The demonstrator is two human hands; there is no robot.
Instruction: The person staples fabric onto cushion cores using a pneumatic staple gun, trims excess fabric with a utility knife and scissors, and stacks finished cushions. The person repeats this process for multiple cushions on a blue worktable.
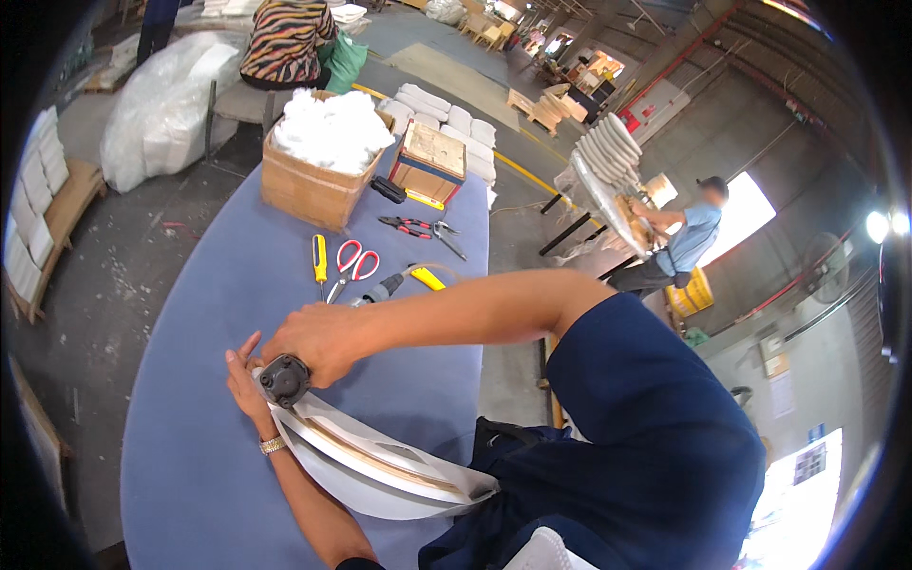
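My right hand point(318, 340) is wrapped round a pneumatic staple gun point(285, 378), whose dark round cap faces up. The gun stands over the far end of a curved white fabric-covered panel point(366, 484), and its nose is hidden. My left hand point(249, 385), with a watch at the wrist, holds that same far end, fingers partly stretched along its edge. A bare wood-coloured strip point(380, 456) shows along the panel's curve. The panel's near end rests against my body. Beyond my right forearm, a grey air-hose fitting point(383, 288) lies close to the gun.
On the blue-covered table point(204, 380) lie a yellow screwdriver point(319, 255), red-handled scissors point(353, 264), pliers point(407, 226) and a yellow-handled knife point(427, 277). A carton of white stuffing point(309, 185) and a wooden box point(427, 161) stand behind. A co-worker point(698, 228) works at the right.
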